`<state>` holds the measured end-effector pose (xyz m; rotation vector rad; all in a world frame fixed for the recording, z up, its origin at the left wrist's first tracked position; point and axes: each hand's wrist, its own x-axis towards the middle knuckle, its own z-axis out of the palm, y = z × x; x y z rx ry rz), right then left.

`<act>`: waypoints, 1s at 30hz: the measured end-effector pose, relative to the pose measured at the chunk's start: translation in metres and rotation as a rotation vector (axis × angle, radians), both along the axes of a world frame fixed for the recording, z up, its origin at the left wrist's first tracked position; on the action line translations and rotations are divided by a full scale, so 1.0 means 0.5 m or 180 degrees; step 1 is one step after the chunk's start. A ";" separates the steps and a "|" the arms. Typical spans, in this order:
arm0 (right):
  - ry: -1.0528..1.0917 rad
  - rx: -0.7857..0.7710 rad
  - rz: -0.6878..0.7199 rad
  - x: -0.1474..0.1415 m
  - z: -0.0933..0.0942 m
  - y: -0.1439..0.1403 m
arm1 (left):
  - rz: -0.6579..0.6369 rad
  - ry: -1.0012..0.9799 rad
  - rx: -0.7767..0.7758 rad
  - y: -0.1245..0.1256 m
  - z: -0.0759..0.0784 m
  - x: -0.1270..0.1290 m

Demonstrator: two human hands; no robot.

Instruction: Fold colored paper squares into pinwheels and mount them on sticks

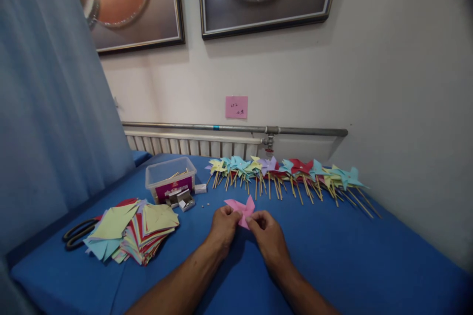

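**Between two hands, a pink paper pinwheel head**

Near the middle of the blue table [332, 256], the pink pinwheel [241, 209] lies between both hands. It is folded paper, so I judge it very light, limp at the blade tips and quick to crease; the sound place to hold it is the centre where the folds meet, not the loose points. Left hand [222, 225] pinches its near left edge, fingers closed on the paper. Right hand [269, 234] pinches the near right side the same way. Further left lies a stack of coloured paper squares [135, 231] with scissors [77, 234] beside it; a clear plastic box [170, 177] stands beyond. Along the far edge runs a row of finished pinwheels on sticks [291, 174]
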<state>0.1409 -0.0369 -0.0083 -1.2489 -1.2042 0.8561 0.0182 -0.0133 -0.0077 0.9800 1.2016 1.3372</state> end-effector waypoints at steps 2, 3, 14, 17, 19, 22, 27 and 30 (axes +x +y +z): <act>0.0518 -0.0060 0.0011 0.004 -0.007 0.010 | -0.0111 -0.0072 0.0025 0.000 0.002 -0.001; 0.0746 -0.0122 0.0095 0.006 -0.012 0.014 | -0.0194 -0.0100 0.0037 0.000 0.002 -0.002; 0.0993 -0.0405 0.0704 0.015 -0.019 0.019 | -0.0576 0.0150 0.0113 -0.007 0.005 -0.005; 0.0907 -0.0402 0.0640 0.015 -0.016 0.018 | -0.0607 0.0100 0.0100 -0.009 0.009 -0.006; 0.0882 -0.0397 0.0665 0.016 -0.015 0.019 | -0.0616 0.0084 0.0054 -0.009 0.010 -0.007; 0.0862 -0.0403 0.0734 0.014 -0.015 0.019 | -0.0626 0.0074 0.0032 -0.008 0.007 -0.006; 0.0669 -0.0438 0.0528 0.011 -0.012 0.016 | -0.0663 0.0116 -0.0009 -0.005 0.003 -0.003; 0.0671 -0.0366 0.0309 0.018 -0.009 0.018 | -0.0602 0.0161 0.0083 0.012 0.022 -0.035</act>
